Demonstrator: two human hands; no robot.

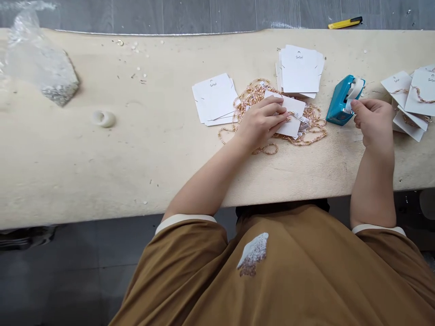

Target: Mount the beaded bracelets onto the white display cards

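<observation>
My left hand (261,123) rests on a white jewellery card (291,118) and holds it down, with a tangle of gold and pink beaded chain (272,131) under and around it. A small tag (302,118) lies at the card's right edge. My right hand (374,122) has its fingertips pinched at the mouth of a teal tape dispenser (340,102), seemingly on the end of its white tape (354,90). Two stacks of blank white cards (215,99) (299,70) lie beside the chain.
Cards with chains on them (409,102) lie at the right end of the pale wooden bench (102,154). A plastic bag of grey material (44,68) sits at the far left, and a white lump (103,118) lies nearby. A yellow utility knife (345,22) lies beyond the bench.
</observation>
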